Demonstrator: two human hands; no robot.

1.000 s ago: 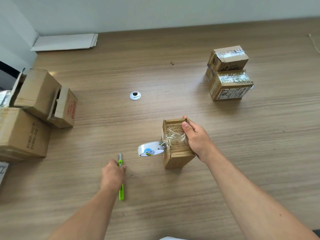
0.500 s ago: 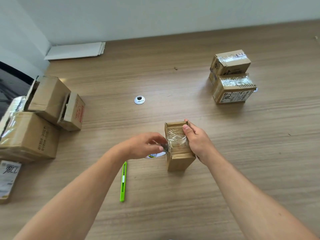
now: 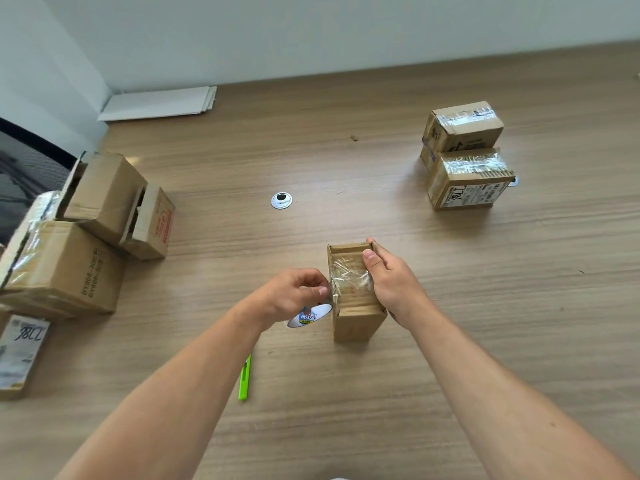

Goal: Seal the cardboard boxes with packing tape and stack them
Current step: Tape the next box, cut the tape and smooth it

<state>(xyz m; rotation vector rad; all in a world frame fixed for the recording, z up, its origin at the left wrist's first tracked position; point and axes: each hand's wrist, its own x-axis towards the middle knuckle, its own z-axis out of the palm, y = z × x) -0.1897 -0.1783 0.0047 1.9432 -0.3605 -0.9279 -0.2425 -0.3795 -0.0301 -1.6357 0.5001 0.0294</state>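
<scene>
Tape (image 3: 349, 278) lies over the box (image 3: 358, 322) — our right hand (image 3: 391, 282) grips it, our left hand (image 3: 294, 292) pinches tape just left of it. We should pull tight.

The large box (image 3: 65, 271) at the left of the frame reads "BY808-308" twice. The tape roll (image 3: 310, 317) at the centre reads "高透".

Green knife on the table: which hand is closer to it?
Left. The left hand, pinching tape beside the box, is just beyond the green knife; the right hand grips the box's other side, farther away.
</scene>
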